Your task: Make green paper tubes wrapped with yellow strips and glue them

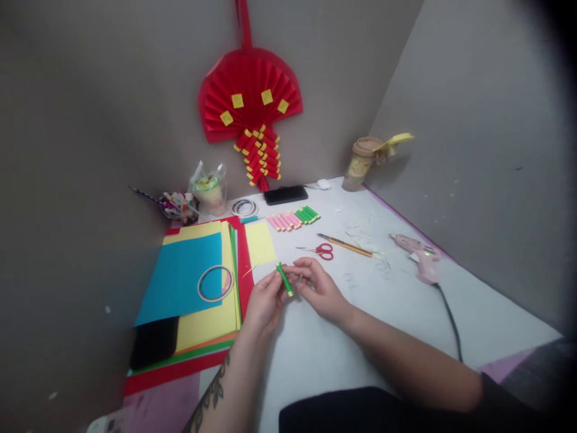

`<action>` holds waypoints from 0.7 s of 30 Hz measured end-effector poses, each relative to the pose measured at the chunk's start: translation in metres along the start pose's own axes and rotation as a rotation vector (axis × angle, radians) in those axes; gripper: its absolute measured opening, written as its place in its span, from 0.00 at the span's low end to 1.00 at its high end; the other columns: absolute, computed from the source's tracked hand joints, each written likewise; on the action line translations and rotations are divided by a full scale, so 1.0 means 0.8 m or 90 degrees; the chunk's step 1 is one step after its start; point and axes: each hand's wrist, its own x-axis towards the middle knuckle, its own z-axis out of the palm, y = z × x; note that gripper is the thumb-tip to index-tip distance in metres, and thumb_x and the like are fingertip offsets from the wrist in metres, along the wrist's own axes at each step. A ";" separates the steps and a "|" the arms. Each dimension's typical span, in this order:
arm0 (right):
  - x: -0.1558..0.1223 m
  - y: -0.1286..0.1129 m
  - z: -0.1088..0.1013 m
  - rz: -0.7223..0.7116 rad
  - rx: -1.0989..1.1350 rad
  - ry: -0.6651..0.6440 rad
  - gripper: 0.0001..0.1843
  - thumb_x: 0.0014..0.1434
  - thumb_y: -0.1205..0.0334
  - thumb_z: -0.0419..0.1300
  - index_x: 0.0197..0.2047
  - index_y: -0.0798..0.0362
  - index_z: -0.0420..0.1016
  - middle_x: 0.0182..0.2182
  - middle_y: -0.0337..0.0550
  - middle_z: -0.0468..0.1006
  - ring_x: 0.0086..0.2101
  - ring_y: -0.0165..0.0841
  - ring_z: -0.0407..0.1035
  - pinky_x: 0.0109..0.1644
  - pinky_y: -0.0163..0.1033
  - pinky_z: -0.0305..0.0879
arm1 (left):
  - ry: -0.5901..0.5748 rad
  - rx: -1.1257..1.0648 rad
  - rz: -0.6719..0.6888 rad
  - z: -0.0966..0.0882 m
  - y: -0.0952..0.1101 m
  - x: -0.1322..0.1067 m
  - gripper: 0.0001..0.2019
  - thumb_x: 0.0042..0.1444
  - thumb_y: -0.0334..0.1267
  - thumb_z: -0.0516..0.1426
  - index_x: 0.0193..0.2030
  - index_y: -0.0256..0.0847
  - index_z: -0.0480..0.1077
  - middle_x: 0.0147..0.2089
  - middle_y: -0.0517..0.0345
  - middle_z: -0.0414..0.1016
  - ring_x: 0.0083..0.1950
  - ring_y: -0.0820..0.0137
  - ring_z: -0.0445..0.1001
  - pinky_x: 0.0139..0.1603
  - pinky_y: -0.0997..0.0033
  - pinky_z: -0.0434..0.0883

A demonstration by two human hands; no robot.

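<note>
A thin green paper roll (284, 280) with yellow bands at its ends is held above the white tabletop, tilted. My left hand (265, 297) is closed around it, thumb and fingers pinching its side. From the right, my right hand (320, 288) reaches in with curled fingers, the fingertips pressed to the roll's upper part. Beyond the hands lie red-handled scissors (324, 251) and an orange pencil-like tool (345, 245). A row of pink paper rolls (285, 221) and green paper rolls (308, 214), all yellow-tipped, sits farther back.
Coloured paper sheets (180, 270) are stacked at left, with a tape roll (201, 293) on top. A pink glue gun (424, 261) with a cord lies at right. Along the back are a phone (286, 195), cup (358, 165) and pen holder (180, 207). A red fan decoration (252, 84) hangs above.
</note>
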 end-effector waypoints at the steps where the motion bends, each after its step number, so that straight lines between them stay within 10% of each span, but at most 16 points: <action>1: 0.000 0.000 0.000 -0.003 -0.009 -0.002 0.17 0.55 0.68 0.56 0.47 0.48 0.57 0.49 0.49 0.75 0.43 0.36 0.72 0.45 0.45 0.67 | 0.000 0.005 0.003 0.000 0.000 0.000 0.14 0.50 0.40 0.63 0.41 0.33 0.76 0.39 0.47 0.79 0.41 0.66 0.77 0.43 0.70 0.72; 21: 0.000 0.002 -0.005 -0.015 -0.055 -0.003 0.18 0.55 0.70 0.54 0.48 0.48 0.57 0.48 0.48 0.76 0.45 0.38 0.71 0.47 0.48 0.66 | 0.027 0.047 -0.015 0.002 0.006 -0.004 0.13 0.49 0.40 0.63 0.39 0.33 0.77 0.36 0.48 0.79 0.34 0.71 0.75 0.33 0.77 0.70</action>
